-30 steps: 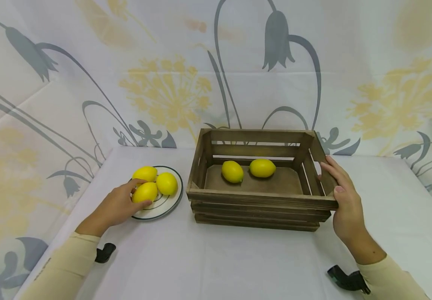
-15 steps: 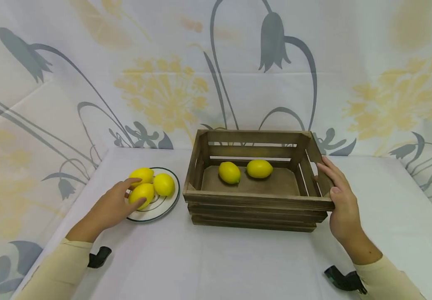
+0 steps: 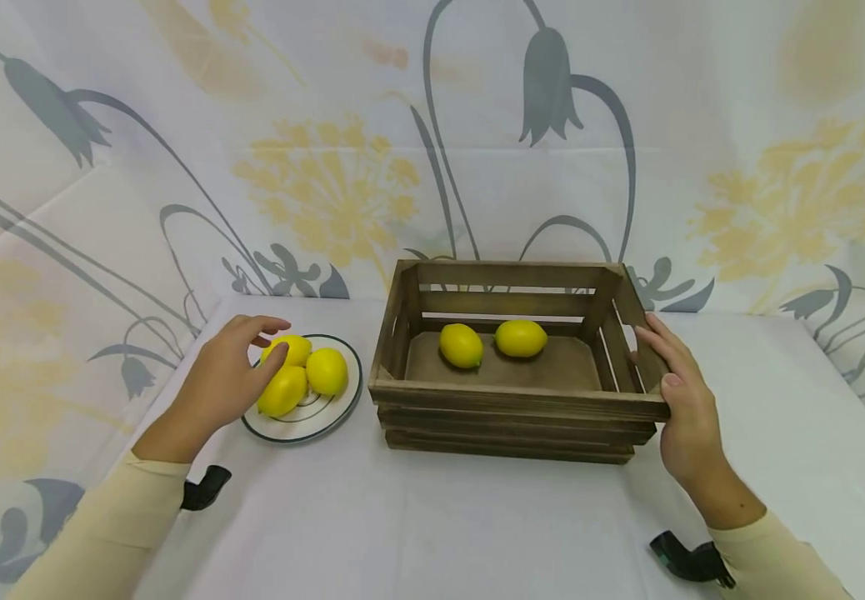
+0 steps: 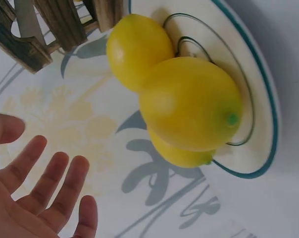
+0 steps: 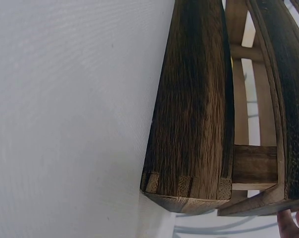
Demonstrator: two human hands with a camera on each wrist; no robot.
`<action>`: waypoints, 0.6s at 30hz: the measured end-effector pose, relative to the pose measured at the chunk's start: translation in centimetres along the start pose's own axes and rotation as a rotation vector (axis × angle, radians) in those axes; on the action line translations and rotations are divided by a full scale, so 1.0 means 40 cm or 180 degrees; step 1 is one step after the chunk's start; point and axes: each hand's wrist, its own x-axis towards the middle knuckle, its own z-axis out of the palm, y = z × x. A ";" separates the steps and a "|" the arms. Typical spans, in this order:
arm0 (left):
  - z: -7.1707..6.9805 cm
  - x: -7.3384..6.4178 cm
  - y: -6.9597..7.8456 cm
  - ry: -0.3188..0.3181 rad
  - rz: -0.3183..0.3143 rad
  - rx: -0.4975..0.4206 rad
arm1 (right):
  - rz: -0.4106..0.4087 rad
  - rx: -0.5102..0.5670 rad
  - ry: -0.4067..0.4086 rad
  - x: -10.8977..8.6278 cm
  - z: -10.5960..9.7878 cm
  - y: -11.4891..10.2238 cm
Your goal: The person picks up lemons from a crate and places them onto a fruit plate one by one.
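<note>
My left hand (image 3: 217,379) hovers over the left side of a white plate (image 3: 337,410) with a dark rim. In the left wrist view its fingers (image 4: 65,191) are spread and touch nothing. Three yellow lemons lie on the plate: a front lemon (image 3: 283,392), a right lemon (image 3: 327,372) and a rear lemon (image 3: 295,349), partly behind the hand. At the right end of a brown slatted wooden crate (image 3: 507,408), my right hand (image 3: 691,417) grips the end board by its handle hole, thumb near the front corner. Inside lie a left lemon (image 3: 461,346) and a right lemon (image 3: 520,338).
A white cloth (image 3: 492,525) covers the table. Behind it hangs a flower-printed cloth (image 3: 342,167). The crate stands a short way right of the plate. Black curved pieces, a left one (image 3: 206,488) and a right one (image 3: 691,560), stick out at the wrists.
My left hand has let go of the front lemon on the plate and lifted up and away, fingers opening. The right hand keeps its hold on the crate.
</note>
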 end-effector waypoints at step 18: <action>-0.031 0.067 0.107 0.0719 0.0709 -0.0254 | -0.0062 -0.0049 0.0006 0.003 0.000 0.005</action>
